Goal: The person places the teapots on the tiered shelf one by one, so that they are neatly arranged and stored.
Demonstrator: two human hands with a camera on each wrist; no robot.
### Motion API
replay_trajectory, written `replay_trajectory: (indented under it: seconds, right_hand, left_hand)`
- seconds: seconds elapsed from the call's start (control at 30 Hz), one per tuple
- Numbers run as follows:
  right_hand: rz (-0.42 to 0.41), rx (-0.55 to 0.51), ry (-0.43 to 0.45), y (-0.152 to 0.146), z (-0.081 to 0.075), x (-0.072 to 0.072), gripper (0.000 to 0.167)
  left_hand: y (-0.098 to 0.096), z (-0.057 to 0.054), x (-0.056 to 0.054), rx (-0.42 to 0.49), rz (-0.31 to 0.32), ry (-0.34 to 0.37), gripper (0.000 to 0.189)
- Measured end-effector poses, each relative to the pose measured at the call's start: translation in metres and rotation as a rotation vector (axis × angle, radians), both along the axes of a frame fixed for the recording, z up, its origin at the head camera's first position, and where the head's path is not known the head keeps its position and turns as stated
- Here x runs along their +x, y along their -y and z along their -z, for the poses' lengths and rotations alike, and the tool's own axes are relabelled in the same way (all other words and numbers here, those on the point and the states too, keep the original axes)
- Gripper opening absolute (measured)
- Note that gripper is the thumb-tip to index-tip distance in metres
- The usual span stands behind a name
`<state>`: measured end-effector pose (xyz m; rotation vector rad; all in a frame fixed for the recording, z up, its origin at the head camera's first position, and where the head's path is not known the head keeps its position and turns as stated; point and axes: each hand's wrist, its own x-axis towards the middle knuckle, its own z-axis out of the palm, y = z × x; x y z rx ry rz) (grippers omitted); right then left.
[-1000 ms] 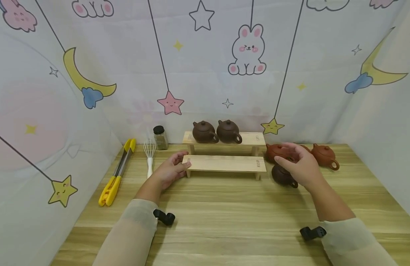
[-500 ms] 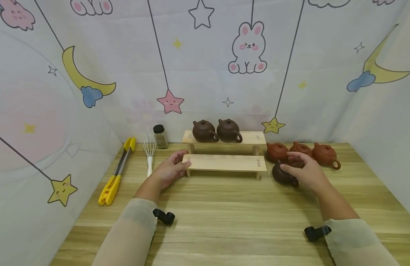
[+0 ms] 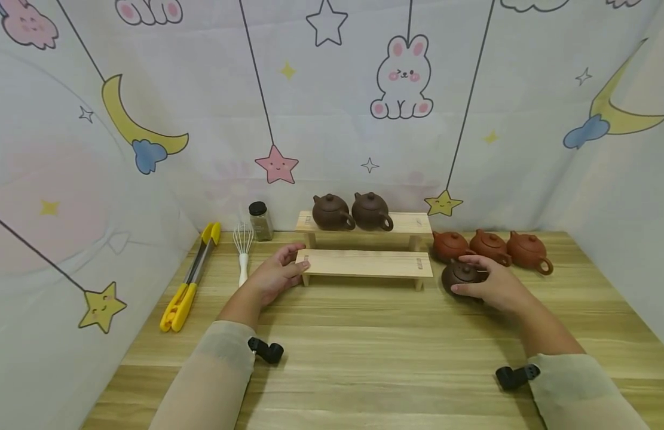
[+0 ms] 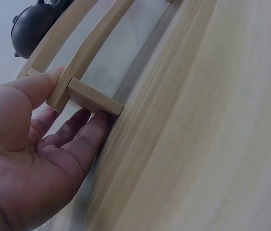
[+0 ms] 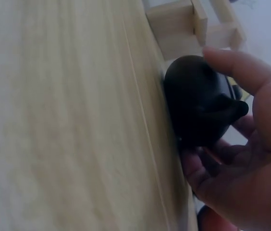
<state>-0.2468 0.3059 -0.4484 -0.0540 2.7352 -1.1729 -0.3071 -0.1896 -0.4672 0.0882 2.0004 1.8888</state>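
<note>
While the left hand (image 3: 271, 279) pinched the left end of the near wooden stand (image 3: 364, 263), thumb on the top board and fingers bent against the leg beneath, the right hand (image 3: 495, 288) had its thumb and fingers curled about the body of a dark teapot (image 3: 454, 276). That pot was on the wooden table (image 3: 364, 364), just right of the near wooden stand and on the near side of three red teapots (image 3: 489, 243), which sat in a row at the far right. Two more dark teapots (image 3: 370, 212) stood side by side on the far wooden stand (image 3: 409, 222), spouts to the left and handles to the right. Left of the stands, a jar (image 3: 261, 226) with a black lid stood upright near the far edge; a white-handled whisk (image 3: 242, 257) lay just beside it, and yellow tongs (image 3: 189, 286) lay farther left. Behind everything hung a printed cloth (image 3: 337, 131).
</note>
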Motion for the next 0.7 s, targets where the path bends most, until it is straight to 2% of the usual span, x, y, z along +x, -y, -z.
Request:
replay_trajectory:
  seconds: [0.17, 0.43, 0.7]
  right_hand:
    - [-0.009, 0.014, 0.027, -0.001, -0.001, 0.000, 0.093]
    - [0.005, 0.020, 0.005, 0.000, -0.003, 0.000, 0.091]
    - [0.036, -0.032, 0.003, 0.002, -0.010, 0.002, 0.096]
  left_hand:
    - [0.000, 0.000, 0.000, 0.002, -0.002, 0.003, 0.066]
    - [-0.001, 0.000, 0.001, 0.009, 0.001, -0.002, 0.066]
    - [0.001, 0.000, 0.002, 0.020, 0.021, -0.010, 0.067]
